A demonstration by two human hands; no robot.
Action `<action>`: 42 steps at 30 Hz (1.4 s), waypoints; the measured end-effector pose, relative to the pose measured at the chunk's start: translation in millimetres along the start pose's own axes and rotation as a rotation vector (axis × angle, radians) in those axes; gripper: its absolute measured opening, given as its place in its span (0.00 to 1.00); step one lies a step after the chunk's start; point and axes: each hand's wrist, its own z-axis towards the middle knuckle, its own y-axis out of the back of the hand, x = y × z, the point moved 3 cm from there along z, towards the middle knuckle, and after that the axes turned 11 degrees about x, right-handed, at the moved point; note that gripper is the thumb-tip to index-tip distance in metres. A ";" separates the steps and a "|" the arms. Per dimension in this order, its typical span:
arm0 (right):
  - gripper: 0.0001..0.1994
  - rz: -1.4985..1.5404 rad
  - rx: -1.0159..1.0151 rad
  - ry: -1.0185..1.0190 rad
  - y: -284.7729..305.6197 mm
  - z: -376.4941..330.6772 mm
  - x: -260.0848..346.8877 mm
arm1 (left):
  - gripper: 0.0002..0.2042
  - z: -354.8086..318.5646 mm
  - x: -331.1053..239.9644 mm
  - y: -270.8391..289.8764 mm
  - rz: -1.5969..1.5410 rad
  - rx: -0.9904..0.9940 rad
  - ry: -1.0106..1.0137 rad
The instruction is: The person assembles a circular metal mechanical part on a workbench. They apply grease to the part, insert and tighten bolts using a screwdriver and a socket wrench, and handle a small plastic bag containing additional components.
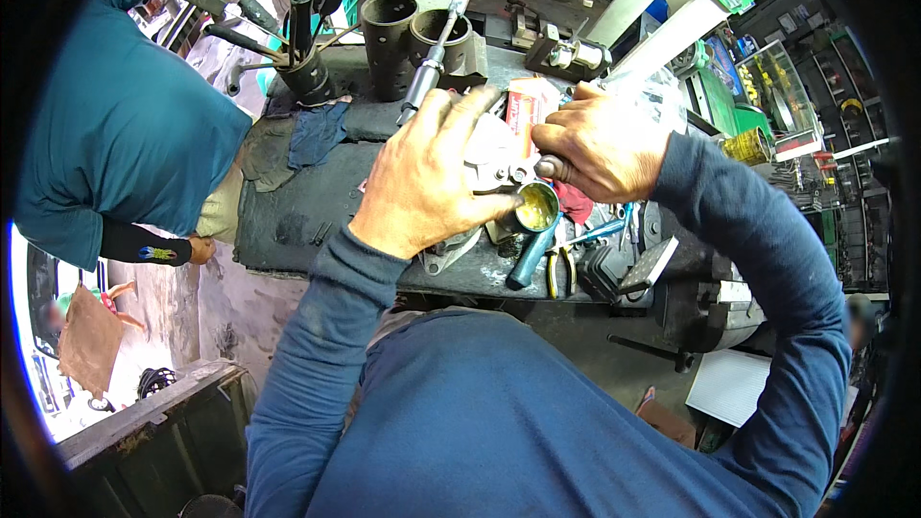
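My left hand (422,173) has its fingers along the far side of a silvery metal part (487,152) with bolts, and its thumb on the near side, gripping it. My right hand (600,149) is a fist around a dark tool with a rounded end (554,168), beside that part; the rest of the tool is hidden. Just below sits an open round tin (537,206) with yellowish grease inside. Beyond the part stands a red and white box (528,110). A long silvery tool (436,62) slants up beyond my left fingers.
The dark workbench (278,216) carries pliers (561,273), a blue handle (531,259), a red cloth (574,201) and blue rags (318,131). Black tool cups (389,43) stand at the back. At right is a vise (724,312); at left stands a person in teal (134,125).
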 end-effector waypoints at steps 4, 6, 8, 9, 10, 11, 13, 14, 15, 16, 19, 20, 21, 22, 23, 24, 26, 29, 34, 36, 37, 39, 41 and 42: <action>0.16 -0.092 -0.154 -0.033 -4.3 -6.6 5.2 | 0.63 -34.2 15.4 12.6 -0.154 -0.196 -0.072; 0.16 -0.123 -0.198 -0.046 -4.7 -7.5 7.3 | 0.59 -62.8 29.1 16.4 -0.166 -0.227 0.078; 0.16 -0.161 -0.214 -0.068 -4.1 -6.8 9.2 | 0.57 -85.0 42.3 1.2 -0.188 -0.051 0.332; 0.15 -0.163 -0.208 -0.080 -3.7 -6.2 10.3 | 0.56 -95.0 50.4 -9.3 -0.210 0.064 0.524; 0.15 -0.167 -0.203 -0.095 -2.6 -5.5 11.2 | 0.55 -98.1 53.9 -18.2 -0.059 0.154 0.512; 0.15 -0.176 -0.184 -0.116 -1.5 -5.3 11.6 | 0.56 -96.9 56.4 -25.0 -0.016 0.122 0.421; 0.15 -0.152 -0.152 -0.123 1.9 -4.9 12.6 | 0.57 -93.9 67.5 -37.4 -0.123 0.192 0.419; 0.15 -0.154 -0.145 -0.119 4.2 -4.8 13.2 | 0.58 -90.7 75.0 -41.5 -0.249 0.241 0.438; 0.15 -0.125 -0.116 -0.120 6.1 -4.7 13.2 | 0.58 -88.4 79.9 -42.5 -0.374 0.247 0.417; 0.15 -0.119 -0.103 -0.122 8.2 -4.4 13.3 | 0.59 -88.0 84.4 -43.3 -0.436 0.257 0.450; 0.14 -0.112 -0.028 -0.138 13.2 -2.9 13.8 | 0.63 -90.1 85.6 -42.2 -0.432 0.216 0.398; 0.14 -0.100 -0.025 -0.144 14.9 -2.1 14.0 | 0.64 -90.9 83.8 -42.3 -0.303 0.223 0.352; 0.14 -0.093 -0.016 -0.147 16.2 -1.6 14.6 | 0.65 -91.7 83.0 -44.2 -0.392 0.149 0.377; 0.14 -0.090 0.011 -0.156 16.7 -1.0 14.8 | 0.66 -92.9 82.2 -46.0 -0.484 0.074 0.406; 0.14 -0.065 -0.038 -0.134 18.7 -0.9 16.3 | 0.65 -93.9 82.4 -47.8 -0.571 0.033 0.444; 0.14 -0.074 -0.021 -0.141 19.2 -0.8 16.6 | 0.64 -94.4 82.1 -49.6 -0.657 -0.007 0.487; 0.14 -0.091 0.008 -0.158 19.7 -1.1 16.8 | 0.63 -94.7 79.4 -46.0 -0.471 0.078 0.483; 0.14 -0.092 0.003 -0.157 20.8 -2.2 17.7 | 0.60 -91.1 70.8 -37.9 0.073 0.280 0.373; 0.15 -0.104 0.036 -0.173 19.9 -1.1 17.3 | 0.57 -69.5 58.8 -50.3 -0.150 0.272 0.357; 0.14 -0.100 0.048 -0.178 19.7 0.2 16.8 | 0.56 -63.8 60.7 -56.5 -0.187 0.294 0.450; 0.14 -0.109 0.045 -0.179 20.0 0.7 16.6 | 0.53 -61.4 58.7 -57.6 -0.115 0.280 0.431; 0.14 -0.114 0.066 -0.179 19.9 1.7 15.2 | 0.51 -59.7 60.0 -57.9 -0.089 0.292 0.441; 0.15 -0.107 0.075 -0.170 20.3 2.3 13.4 | 0.47 -58.0 61.0 -54.4 -0.084 0.225 0.411; 0.16 -0.113 0.072 -0.160 20.5 2.8 12.4 | 0.49 -57.4 62.6 -54.8 -0.104 0.262 0.422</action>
